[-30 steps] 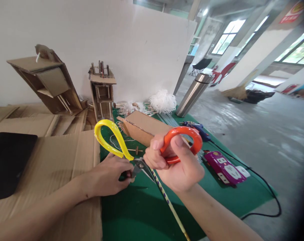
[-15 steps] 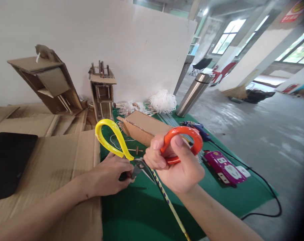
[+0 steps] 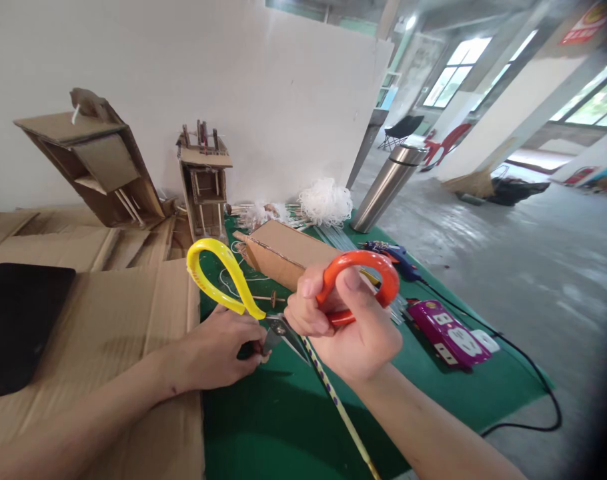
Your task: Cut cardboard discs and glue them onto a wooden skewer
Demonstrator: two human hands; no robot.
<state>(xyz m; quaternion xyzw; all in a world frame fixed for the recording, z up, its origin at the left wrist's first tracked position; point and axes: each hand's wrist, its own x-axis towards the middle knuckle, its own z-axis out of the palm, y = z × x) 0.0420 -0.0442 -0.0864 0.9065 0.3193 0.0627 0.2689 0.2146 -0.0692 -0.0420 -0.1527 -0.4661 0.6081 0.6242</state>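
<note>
My right hand [image 3: 351,333] is closed round the orange handle [image 3: 378,273] of a large pair of scissors, whose other handle is yellow [image 3: 213,277]. The blades [image 3: 278,330] stand apart over the green mat. My left hand [image 3: 218,347] rests on the mat under the yellow handle, fingers pinched at the blades on a small piece I cannot make out. A thin yellow stick with purple marks [image 3: 336,400] runs from the blades toward me.
A cardboard wedge [image 3: 288,253] lies behind the scissors. Cardboard models [image 3: 96,160] [image 3: 203,180] stand at the wall. Flat cardboard sheets [image 3: 108,320] and a black pad [image 3: 18,320] lie left. A purple power strip [image 3: 451,333], a glue gun [image 3: 391,253], a steel flask [image 3: 386,190] and white netting [image 3: 326,200] sit right.
The scissors and my right hand have shifted slightly left. My left hand has stayed in place at the blades.
</note>
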